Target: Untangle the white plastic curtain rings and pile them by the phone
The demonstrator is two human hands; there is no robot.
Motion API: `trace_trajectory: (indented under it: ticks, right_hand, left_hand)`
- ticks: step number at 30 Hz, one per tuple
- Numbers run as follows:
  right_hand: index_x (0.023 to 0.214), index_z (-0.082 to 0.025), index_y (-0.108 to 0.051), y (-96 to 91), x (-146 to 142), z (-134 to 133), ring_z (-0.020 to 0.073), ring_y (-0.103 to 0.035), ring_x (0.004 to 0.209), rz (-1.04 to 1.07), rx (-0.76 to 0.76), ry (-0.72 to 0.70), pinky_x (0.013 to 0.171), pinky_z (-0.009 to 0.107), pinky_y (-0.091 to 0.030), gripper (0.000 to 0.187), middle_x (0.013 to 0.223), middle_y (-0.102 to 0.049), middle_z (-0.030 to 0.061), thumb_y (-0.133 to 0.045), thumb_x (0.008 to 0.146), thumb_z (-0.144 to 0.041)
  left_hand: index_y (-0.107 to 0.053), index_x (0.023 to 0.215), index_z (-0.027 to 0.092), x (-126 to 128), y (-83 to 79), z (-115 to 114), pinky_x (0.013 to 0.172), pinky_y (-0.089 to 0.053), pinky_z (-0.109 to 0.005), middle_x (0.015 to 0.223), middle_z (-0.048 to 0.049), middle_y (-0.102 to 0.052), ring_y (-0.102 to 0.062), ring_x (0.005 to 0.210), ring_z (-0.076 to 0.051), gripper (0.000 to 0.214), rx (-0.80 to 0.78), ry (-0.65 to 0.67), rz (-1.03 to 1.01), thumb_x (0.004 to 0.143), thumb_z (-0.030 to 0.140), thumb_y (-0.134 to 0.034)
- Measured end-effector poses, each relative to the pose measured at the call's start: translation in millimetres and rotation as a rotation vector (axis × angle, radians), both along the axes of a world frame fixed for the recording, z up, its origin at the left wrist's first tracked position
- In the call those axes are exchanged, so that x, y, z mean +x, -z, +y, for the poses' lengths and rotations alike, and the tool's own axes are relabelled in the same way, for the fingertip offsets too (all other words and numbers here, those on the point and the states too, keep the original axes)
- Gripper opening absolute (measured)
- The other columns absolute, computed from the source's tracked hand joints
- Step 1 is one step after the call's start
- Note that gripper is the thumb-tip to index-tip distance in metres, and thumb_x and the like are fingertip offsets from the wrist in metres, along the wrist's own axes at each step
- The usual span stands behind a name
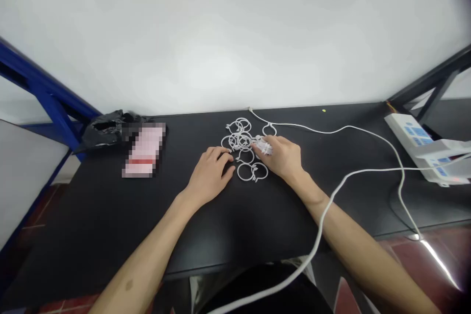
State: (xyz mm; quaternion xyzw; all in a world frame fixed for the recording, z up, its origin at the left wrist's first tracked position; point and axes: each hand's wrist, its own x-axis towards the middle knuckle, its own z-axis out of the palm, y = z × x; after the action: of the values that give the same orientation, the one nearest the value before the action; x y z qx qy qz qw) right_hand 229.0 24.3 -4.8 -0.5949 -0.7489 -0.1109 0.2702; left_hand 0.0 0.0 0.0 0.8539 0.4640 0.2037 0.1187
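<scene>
Several white plastic rings with small clips [243, 141] lie in a loose pile on the black table [110, 216], near its far edge. My left hand [211, 172] rests palm down just left of the pile, fingers slightly curled and apart, holding nothing. Just right of the pile, my right hand [283, 157] has its fingers pinched on a small white clip piece [263, 146] at the pile's edge. Two rings [252, 171] lie between my two hands.
A black plastic bag [106, 130] and a blurred pink package [144, 152] lie at the table's left. A white cable [331, 131] runs across the right side. A white power strip device [429, 149] sits at far right. A blue frame [55, 103] stands at left.
</scene>
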Motion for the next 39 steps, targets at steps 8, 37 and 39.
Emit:
trace_trajectory:
  ticks: [8, 37, 39]
  right_hand:
    - [0.081, -0.020, -0.068, -22.9, 6.3, 8.2, 0.0171, -0.061, 0.054, 0.352, -0.135, 0.036, 0.055, 0.028, -0.042, 0.039, 0.063, -0.069, 0.0039, -0.060, 0.084, -0.058]
    - [0.081, -0.017, -0.065, -4.3, 25.9, 22.9, 0.0157, -0.058, 0.062, 0.905, -0.214, -0.031, 0.060, 0.029, -0.046, 0.044, 0.070, -0.066, 0.0031, -0.054, 0.088, -0.059]
    - [0.085, -0.017, -0.067, -6.3, 25.6, 20.5, 0.0160, -0.058, 0.064, 0.853, -0.202, -0.039, 0.063, 0.029, -0.046, 0.042, 0.072, -0.066, 0.0030, -0.056, 0.088, -0.057]
  left_hand:
    - [-0.053, 0.094, 0.019, 4.9, 4.0, 0.7, 0.091, -0.049, -0.043, 0.110, -0.0089, -0.058, -0.054, 0.104, -0.025, 0.006, 0.030, -0.080, -0.088, 0.094, 0.024, -0.050]
    - [-0.023, 0.154, 0.022, 31.2, 10.0, 23.0, 0.124, -0.015, -0.050, 0.164, -0.0068, -0.016, -0.009, 0.152, -0.027, 0.075, -0.016, 0.096, 0.086, 0.094, 0.065, -0.036]
    - [-0.023, 0.154, 0.021, 30.7, 9.7, 22.4, 0.124, -0.014, -0.048, 0.164, -0.0075, -0.017, -0.010, 0.152, -0.026, 0.075, -0.006, 0.095, 0.076, 0.094, 0.065, -0.037]
